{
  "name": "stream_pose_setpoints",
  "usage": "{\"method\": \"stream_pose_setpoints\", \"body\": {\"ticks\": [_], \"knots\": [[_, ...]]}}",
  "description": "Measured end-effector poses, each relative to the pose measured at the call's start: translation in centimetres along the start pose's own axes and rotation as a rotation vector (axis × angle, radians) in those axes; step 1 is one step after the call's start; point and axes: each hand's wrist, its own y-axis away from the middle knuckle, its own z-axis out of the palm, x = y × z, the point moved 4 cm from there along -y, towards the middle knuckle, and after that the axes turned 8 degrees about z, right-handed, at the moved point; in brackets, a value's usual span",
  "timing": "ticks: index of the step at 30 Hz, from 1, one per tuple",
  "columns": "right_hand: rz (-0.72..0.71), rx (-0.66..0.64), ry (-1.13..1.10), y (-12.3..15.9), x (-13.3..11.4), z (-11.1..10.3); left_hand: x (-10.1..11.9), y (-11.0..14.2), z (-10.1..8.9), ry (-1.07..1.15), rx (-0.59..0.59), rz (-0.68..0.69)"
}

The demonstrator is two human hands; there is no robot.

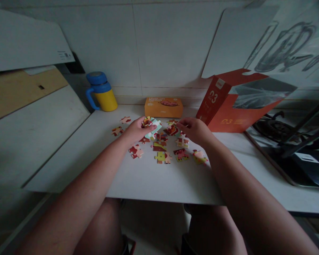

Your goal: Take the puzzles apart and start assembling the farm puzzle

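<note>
My left hand [138,130] is closed around several jigsaw puzzle pieces [153,128], a pale mint one on top under the thumb. My right hand [192,128] is over the right side of the scattered pieces, thumb and fingers pinched together at a colourful puzzle piece [172,129]; whether that piece is gripped or lies on the table I cannot make out. Between and below the hands lie more loose pieces, among them a yellow-green and pink one [163,157], a dark red one [181,154] and a red and cream one [136,151].
An orange puzzle box [163,107] stands against the wall. Behind my right hand leans a larger red-orange box [228,106] with a clear window. A blue and yellow mug [106,97] stands at the back left, a gas stove [295,141] at the right. White panels [42,134] border the left.
</note>
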Motion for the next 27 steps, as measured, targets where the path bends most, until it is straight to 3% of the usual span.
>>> {"method": "stream_pose_setpoints", "body": {"ticks": [4,7,11,15,21,24,27], "knots": [[-0.161,0.03,0.095,0.6,-1.4,-0.6,0.3,0.1,-0.1,-0.016,0.021,-0.011],[-0.258,-0.039,0.127,1.0,-2.0,-0.5,0.5,0.2,0.0,-0.014,0.02,-0.012],[-0.271,-0.194,0.148,1.1,-1.8,0.1,0.4,0.1,0.1,-0.014,0.005,-0.01],[-0.244,-0.233,0.165,1.2,-1.5,0.4,0.3,0.1,0.2,-0.013,-0.02,-0.008],[-0.165,-0.057,0.178,1.0,-1.9,-1.1,0.1,0.0,0.0,-0.057,-0.031,-0.013],[-0.103,0.068,0.252,0.7,-1.6,-3.0,0.1,0.1,-0.1,-0.066,-0.018,-0.009],[-0.029,0.112,0.379,0.3,-0.2,-5.1,0.3,0.2,-0.1,-0.061,-0.012,-0.013]]}}
